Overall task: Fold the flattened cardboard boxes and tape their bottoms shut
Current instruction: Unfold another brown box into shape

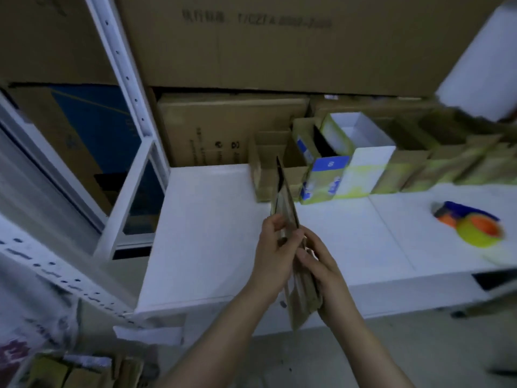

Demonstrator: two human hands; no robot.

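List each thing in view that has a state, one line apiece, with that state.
flat cardboard box: not yet folded, held upright and edge-on over the front of the table.
left hand: grips the box from its left side.
right hand: grips the box from its right side.
tape dispenser: lying on the table at right, untouched.
assembled boxes: standing open-topped in a row along the table's back.

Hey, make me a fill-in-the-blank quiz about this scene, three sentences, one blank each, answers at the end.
1. The box held by the left hand and right hand is made of ____.
2. The tape dispenser lies on the table, to the hands' ____.
3. Its tape roll is coloured ____.
Missing words: cardboard; right; yellow.
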